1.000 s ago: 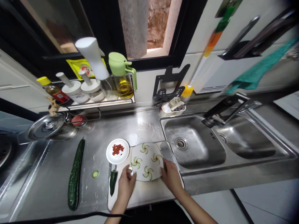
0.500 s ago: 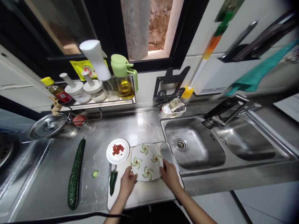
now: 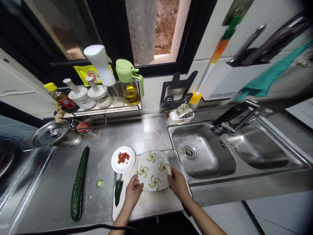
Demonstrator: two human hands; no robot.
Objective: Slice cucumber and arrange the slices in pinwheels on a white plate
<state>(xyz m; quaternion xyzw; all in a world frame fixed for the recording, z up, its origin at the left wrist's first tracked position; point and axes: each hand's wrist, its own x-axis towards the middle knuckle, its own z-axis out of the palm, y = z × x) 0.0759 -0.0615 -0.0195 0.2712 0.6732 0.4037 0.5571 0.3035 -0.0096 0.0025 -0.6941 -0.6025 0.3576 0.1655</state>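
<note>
A squarish white plate (image 3: 154,169) with a dark rim is held between my hands over the cutting board (image 3: 151,205). Several pinwheels of cucumber slices with small red centres lie on it. My left hand (image 3: 133,191) grips its left edge, thumb on top. On the right edge, my right hand (image 3: 179,184) is closed the same way. Partly under the plate and right arm, a kitchen knife (image 3: 174,160) lies along the board's right side. A cut cucumber piece (image 3: 118,192) rests at the board's left. Behind it stands a small white plate (image 3: 132,156) of chopped red bits.
A whole cucumber (image 3: 79,186) and a cucumber end slice (image 3: 99,183) lie on the steel counter to the left. The double sink (image 3: 202,153) with its faucet (image 3: 234,117) is on the right. A seasoning rack (image 3: 107,110) with an oil bottle (image 3: 129,85) runs along the back.
The view has shifted very slightly. Both hands keep the same hold on the plate, and nothing else has visibly moved.
</note>
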